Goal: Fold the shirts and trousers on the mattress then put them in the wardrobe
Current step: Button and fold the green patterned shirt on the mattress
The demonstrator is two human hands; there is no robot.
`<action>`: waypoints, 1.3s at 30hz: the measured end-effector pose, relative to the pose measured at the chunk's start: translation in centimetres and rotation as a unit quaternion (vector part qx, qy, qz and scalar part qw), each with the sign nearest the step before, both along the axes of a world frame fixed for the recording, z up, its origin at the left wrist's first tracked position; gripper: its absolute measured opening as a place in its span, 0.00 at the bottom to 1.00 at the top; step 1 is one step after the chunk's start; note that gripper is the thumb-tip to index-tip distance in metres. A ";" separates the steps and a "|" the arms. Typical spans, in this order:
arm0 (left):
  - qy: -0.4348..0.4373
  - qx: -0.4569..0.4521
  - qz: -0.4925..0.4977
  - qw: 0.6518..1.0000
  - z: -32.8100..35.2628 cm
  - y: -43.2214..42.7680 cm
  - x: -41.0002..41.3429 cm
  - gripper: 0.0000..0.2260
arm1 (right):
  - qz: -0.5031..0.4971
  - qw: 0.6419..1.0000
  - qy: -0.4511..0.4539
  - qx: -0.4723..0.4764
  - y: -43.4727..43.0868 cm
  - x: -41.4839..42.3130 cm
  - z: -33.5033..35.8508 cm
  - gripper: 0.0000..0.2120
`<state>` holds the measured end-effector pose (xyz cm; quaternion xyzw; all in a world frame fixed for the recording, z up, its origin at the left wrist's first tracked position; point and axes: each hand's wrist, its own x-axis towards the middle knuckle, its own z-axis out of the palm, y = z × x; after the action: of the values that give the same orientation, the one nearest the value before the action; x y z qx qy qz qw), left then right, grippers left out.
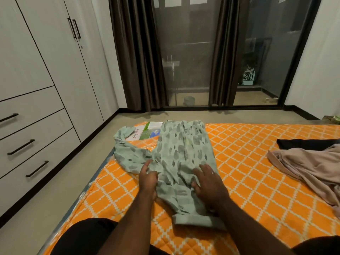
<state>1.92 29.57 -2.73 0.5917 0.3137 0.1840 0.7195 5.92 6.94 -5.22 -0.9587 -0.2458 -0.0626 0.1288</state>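
A pale green shirt [184,153] with grey brush marks lies spread lengthwise on the orange quilted mattress [248,172]. One sleeve trails off to the left toward the mattress edge. My left hand [148,178] rests on the shirt's left side near that sleeve, fingers relaxed. My right hand [208,183] presses flat on the cloth with spread fingers. A beige garment [312,170] lies crumpled at the right, with a dark garment [303,143] behind it. The white wardrobe [46,70] stands at the left with its doors closed.
A leaflet or packet [147,132] lies under the shirt's far left corner. Drawers with black handles [21,147] sit low in the wardrobe. Bare floor runs between wardrobe and mattress. Dark curtains [136,57] and glass doors stand beyond.
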 end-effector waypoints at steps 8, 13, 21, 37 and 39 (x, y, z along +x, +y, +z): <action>0.008 0.257 -0.217 0.942 1.9 -1.0 2.6 0.35 | 0.032 0.983 0.154 -0.097 0.4 0.2 -2.6 0.29; 0.033 0.558 -0.484 0.673 3.8 -8.3 4.7 0.38 | -0.025 0.973 0.227 -0.015 0.1 0.1 -3.3 0.41; -0.036 0.486 -0.481 0.729 0.0 -8.7 2.1 0.38 | -0.048 0.959 0.279 0.013 -0.6 1.1 -3.6 0.45; 0.109 0.529 -0.490 0.684 -0.3 -5.8 -4.1 0.44 | 0.091 0.937 0.310 -0.135 -1.7 -3.0 3.6 0.31; 0.137 0.536 -0.509 0.659 -0.3 -5.9 -4.4 0.45 | 0.101 0.927 0.317 -0.170 -1.6 -3.7 4.0 0.35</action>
<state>-2.47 23.66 -3.00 0.9606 -0.0943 -0.1584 0.2079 2.17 5.30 -1.23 -0.9060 -0.2948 0.3011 0.0404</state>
